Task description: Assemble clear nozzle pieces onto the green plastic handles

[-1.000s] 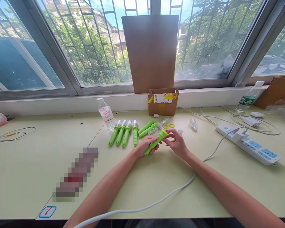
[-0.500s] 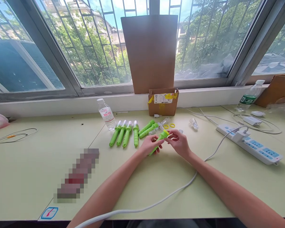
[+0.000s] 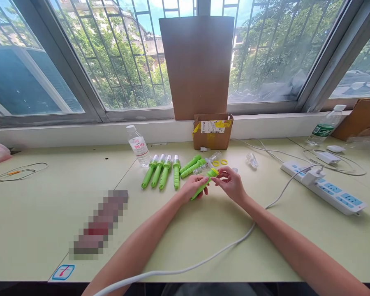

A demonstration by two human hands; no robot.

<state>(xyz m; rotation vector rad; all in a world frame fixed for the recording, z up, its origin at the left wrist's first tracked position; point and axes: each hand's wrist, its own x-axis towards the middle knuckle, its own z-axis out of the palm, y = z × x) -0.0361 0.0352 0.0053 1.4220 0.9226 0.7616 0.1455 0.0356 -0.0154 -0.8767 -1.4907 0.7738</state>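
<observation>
My left hand (image 3: 193,187) is wrapped around a green plastic handle (image 3: 200,190), held tilted with its wide collar up and to the right. A yellow ring (image 3: 214,171) sits at that collar end. The fingers of my right hand (image 3: 231,183) are pinched together against the ring's edge; the exact contact is partly hidden. Just beyond my hands lie two loose green handles (image 3: 191,165), several clear ribbed plastic tips (image 3: 200,169) and two loose yellow rings (image 3: 223,162). To the left, several green handles with clear tips (image 3: 163,174) lie in a row.
A water bottle (image 3: 138,147) and a small cardboard box (image 3: 212,137) stand at the back. One clear tip (image 3: 252,160) lies apart on the right. A power strip (image 3: 327,187) is farther right, and a white cable (image 3: 203,265) crosses in front of me.
Both hands, with the green handle, have shifted slightly left. The right fingers stay at its collar end. The view has moved a little; the things on the table lie as before.
</observation>
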